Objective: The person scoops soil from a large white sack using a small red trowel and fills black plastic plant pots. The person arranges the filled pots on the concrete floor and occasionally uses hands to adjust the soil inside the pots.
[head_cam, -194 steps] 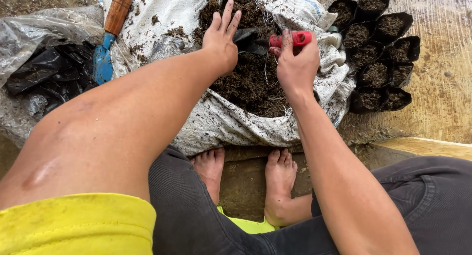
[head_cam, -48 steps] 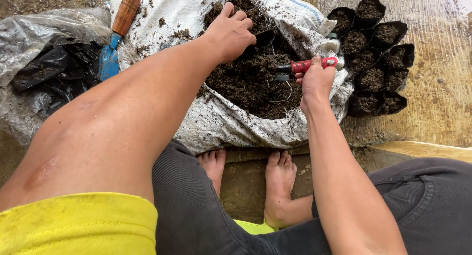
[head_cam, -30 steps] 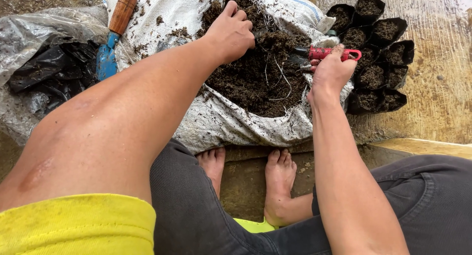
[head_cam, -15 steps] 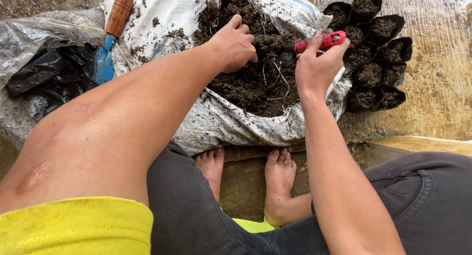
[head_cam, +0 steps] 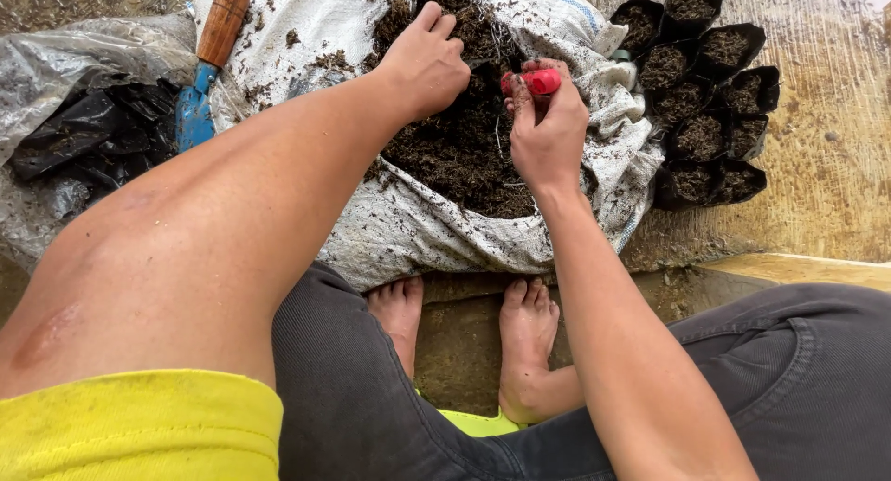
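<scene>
Sack [head_cam: 436, 230], white woven, lies open under both hands w/ dark soil [head_cam: 455, 152] heaped inside; its slack lip just below the right wrist could sag and spill soil onto the floor. Left hand [head_cam: 425, 62] is curled into the soil, fingers closed on a black grow bag's rim, mostly hidden; a loose pinch may let it fold shut. Right hand [head_cam: 548, 133], beside the left, is clamped on a red-handled scoop [head_cam: 536, 80]; tipping it off-centre would likely miss the bag. Filled bags [head_cam: 701, 96] sit right of it.
</scene>
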